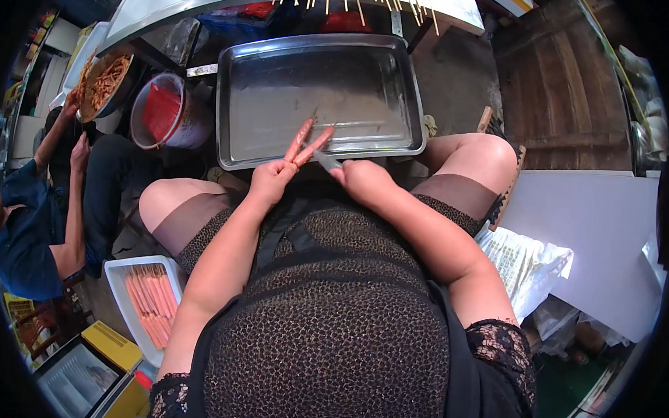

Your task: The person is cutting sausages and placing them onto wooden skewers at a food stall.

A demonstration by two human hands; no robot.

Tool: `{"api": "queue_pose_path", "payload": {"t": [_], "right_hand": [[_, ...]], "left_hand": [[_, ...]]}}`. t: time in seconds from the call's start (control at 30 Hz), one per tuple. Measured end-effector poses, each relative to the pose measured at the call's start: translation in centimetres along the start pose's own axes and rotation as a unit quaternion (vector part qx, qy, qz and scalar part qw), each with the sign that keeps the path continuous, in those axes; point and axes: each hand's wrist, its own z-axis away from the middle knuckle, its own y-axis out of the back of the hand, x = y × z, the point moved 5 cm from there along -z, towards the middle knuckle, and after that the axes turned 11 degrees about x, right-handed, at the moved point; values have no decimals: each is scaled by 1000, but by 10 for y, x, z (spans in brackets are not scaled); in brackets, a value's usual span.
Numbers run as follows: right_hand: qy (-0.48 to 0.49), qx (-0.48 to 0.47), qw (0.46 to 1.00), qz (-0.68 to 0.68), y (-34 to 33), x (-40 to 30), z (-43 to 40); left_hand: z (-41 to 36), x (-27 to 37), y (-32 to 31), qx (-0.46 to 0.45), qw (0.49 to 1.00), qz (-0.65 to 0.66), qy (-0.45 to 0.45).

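Note:
My left hand (273, 179) grips two sausages (299, 140) by their near ends. They spread into a narrow V over the near edge of a shallow metal tray (322, 92). In my right hand (366, 182) is a small knife (326, 161). Its grey blade points left and lies close against the right-hand sausage; whether it cuts into it I cannot tell. The handle is hidden in my fist. A wet sheen and a few small marks show on the tray's floor.
At left stand a white tub of skewered sausages (110, 289) and a bucket holding something red (164, 112). A person (35, 226) sits there, hands by a bowl of reddish food (109, 85). Wooden skewers (346, 0) overhang the table (176, 7) ahead. A white board (583, 217) lies right.

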Motion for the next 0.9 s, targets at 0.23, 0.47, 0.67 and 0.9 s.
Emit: {"api": "queue_pose_path", "payload": {"t": [0.23,0.47,0.67,0.9], "right_hand": [[-39,42,998,-9,25,8,-8],[-20,29,999,-14,29,-5,0],[-38,22,999,-6,35,6,-6],[-35,-9,999,1,7,8,-1]], "left_hand": [[10,8,6,-18,995,87,41],[15,9,4,-49,984,155,74],[17,8,3,-69,986,123,87],[7,-14,1,-53,996,54,54]]}}
